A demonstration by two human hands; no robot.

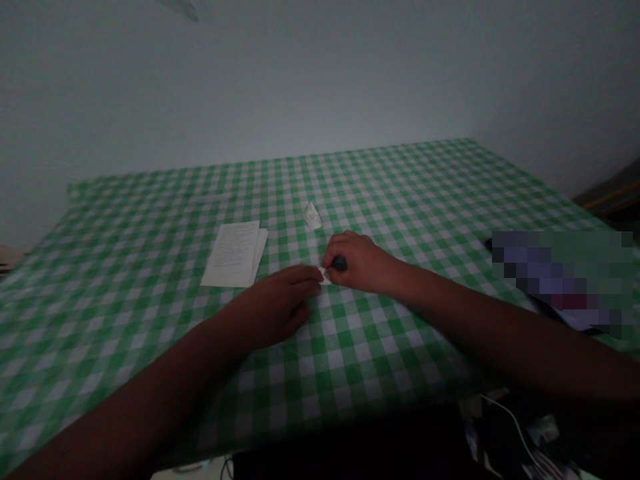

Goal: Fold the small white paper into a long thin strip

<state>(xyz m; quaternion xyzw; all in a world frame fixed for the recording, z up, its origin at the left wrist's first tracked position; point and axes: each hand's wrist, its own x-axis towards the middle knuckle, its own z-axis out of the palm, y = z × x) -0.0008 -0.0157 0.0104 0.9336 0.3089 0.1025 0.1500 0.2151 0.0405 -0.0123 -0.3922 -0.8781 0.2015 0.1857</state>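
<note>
Head view, just below centre: small white paper scrap (325,281) between our hands. Right hand (358,263): closed around dark, rounded object (339,264). Left hand (281,301): at scrap; we cannot tell if pinching. Risk: uneven pressure could skid or crease it.

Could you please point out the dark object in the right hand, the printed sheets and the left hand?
Dark object (340,264), head view: on its visible rounded part.
Printed sheets (232,255), head view: middle of the top sheet.
Left hand (278,300), head view: back of the hand.
</note>
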